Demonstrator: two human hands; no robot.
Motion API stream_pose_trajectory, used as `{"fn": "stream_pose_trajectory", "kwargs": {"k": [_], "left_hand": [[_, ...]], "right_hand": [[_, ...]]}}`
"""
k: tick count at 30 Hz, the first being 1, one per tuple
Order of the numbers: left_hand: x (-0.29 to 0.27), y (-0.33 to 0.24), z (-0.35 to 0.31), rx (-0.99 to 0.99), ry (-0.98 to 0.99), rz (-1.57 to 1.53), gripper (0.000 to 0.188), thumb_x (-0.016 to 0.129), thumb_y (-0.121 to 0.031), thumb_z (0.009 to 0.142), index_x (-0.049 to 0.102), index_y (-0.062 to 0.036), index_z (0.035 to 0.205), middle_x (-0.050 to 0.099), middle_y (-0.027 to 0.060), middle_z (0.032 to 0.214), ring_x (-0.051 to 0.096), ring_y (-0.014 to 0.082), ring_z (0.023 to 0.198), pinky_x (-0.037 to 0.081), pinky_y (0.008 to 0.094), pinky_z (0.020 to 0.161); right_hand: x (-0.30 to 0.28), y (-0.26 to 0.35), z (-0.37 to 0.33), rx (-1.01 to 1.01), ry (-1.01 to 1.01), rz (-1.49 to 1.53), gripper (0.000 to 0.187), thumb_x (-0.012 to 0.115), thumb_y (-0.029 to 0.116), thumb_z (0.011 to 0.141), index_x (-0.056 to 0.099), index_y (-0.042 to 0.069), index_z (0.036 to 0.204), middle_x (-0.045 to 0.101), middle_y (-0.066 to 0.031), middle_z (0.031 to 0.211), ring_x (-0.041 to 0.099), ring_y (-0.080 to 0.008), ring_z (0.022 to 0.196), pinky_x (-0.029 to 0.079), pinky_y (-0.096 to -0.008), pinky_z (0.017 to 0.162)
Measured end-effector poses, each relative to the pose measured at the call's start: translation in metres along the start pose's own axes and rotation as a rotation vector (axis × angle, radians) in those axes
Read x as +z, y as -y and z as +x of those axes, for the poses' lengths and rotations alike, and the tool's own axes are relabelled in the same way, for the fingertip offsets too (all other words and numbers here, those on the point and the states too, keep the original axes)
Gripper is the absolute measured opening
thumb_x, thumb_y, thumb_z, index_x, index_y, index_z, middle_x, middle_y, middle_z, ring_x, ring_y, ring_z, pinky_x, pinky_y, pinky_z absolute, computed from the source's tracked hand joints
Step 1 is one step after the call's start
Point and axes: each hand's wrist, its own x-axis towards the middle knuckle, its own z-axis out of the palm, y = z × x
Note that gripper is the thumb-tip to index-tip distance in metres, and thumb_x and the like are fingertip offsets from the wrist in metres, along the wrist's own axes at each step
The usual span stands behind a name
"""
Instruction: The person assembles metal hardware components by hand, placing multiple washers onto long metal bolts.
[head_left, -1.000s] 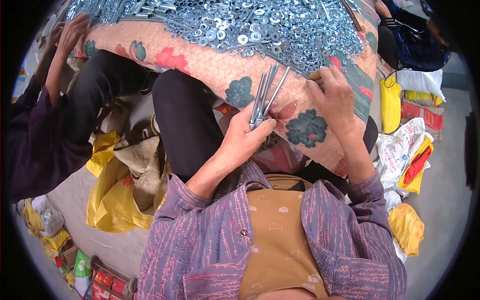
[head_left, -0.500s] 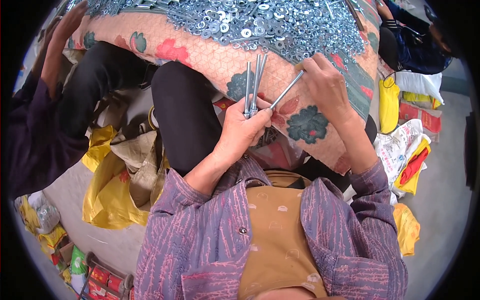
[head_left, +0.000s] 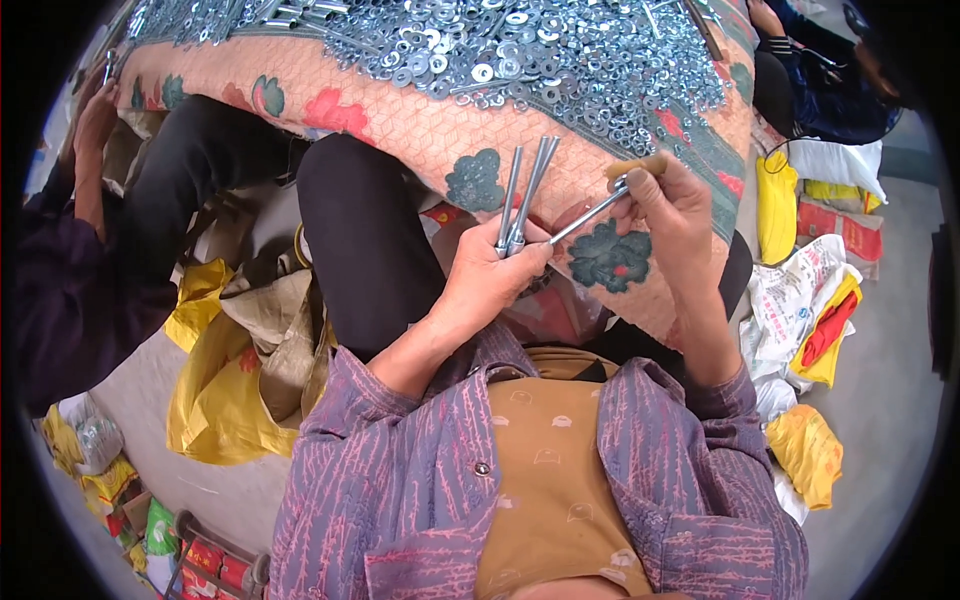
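My left hand [head_left: 478,285] is closed around several long metal bolts [head_left: 530,195], which stick up in a fanned bunch with thicker sleeves or heads at their lower ends. One more long bolt [head_left: 588,217] slants from my left thumb and fingertips up to my right hand [head_left: 678,210]. There my right thumb and fingers pinch its upper end, where a small shiny metal piece sits, perhaps a nut or washer. A tan covering [head_left: 635,167] wraps the right index finger. Both hands are over the near edge of the patterned cloth [head_left: 420,125].
A large heap of loose washers and nuts [head_left: 480,75] spreads across the cloth, with metal tubes [head_left: 310,12] at the far left. Another person's hand [head_left: 95,125] is at the left edge; a second person [head_left: 825,85] sits far right. Yellow sacks [head_left: 225,400] lie on the floor.
My right hand has come down and turned, its fingers now pinching the slanted bolt's upper end with a small metal piece there. My left hand is slightly lower. The person at left has lowered a hand.
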Motion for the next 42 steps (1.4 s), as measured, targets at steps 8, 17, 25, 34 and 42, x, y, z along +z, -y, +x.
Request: {"fn": "stream_pose_trajectory", "kwargs": {"k": [8,17,25,34,42], "left_hand": [[-0.001,-0.008,-0.003,-0.394,0.169,-0.544,0.01,0.065,-0.009,0.087,0.057,-0.0042,0.09,0.054,0.0054,0.069,0.036,0.0041,0.044,0.024,0.0166,0.035],[-0.004,-0.005,-0.002,-0.163,0.095,-0.425,0.011,0.065,-0.011,0.088,0.056,-0.0062,0.091,0.054,0.0044,0.068,0.038,0.0039,0.044,0.024,0.0173,0.036],[-0.008,-0.009,0.0,-0.138,0.024,-0.458,0.01,0.064,-0.012,0.089,0.054,-0.0078,0.09,0.054,0.0031,0.069,0.039,0.0035,0.044,0.024,0.0167,0.036],[-0.005,-0.011,0.004,-0.182,0.011,-0.39,0.011,0.063,-0.012,0.089,0.054,-0.0077,0.089,0.054,0.0032,0.069,0.039,0.0038,0.044,0.024,0.0169,0.035],[0.001,-0.007,0.005,-0.199,0.019,-0.347,0.012,0.064,-0.014,0.089,0.054,-0.0071,0.089,0.052,0.0015,0.066,0.039,0.0035,0.043,0.024,0.0173,0.035]], "right_hand": [[0.018,-0.012,-0.024,-0.571,-0.227,-0.465,0.015,0.058,0.0,0.09,0.063,-0.005,0.103,0.062,-0.0111,0.089,0.063,-0.0124,0.069,0.051,-0.0222,0.058],[0.0,0.006,0.019,-0.451,-0.231,-0.8,0.016,0.064,0.004,0.083,0.066,0.003,0.099,0.06,-0.0085,0.087,0.061,-0.0211,0.074,0.051,-0.034,0.063],[-0.047,-0.009,0.052,-0.523,-0.199,-0.993,0.014,0.065,0.012,0.079,0.064,0.004,0.09,0.057,-0.0111,0.083,0.058,-0.0307,0.083,0.046,-0.0398,0.072],[-0.076,-0.011,0.056,-0.359,-0.177,-1.047,0.013,0.063,0.009,0.08,0.065,0.005,0.092,0.059,-0.012,0.086,0.06,-0.0284,0.082,0.047,-0.037,0.073],[-0.096,-0.028,0.099,-0.575,-0.334,-1.18,0.013,0.064,0.008,0.079,0.065,0.004,0.091,0.058,-0.0136,0.089,0.059,-0.029,0.083,0.047,-0.0373,0.071]]}}
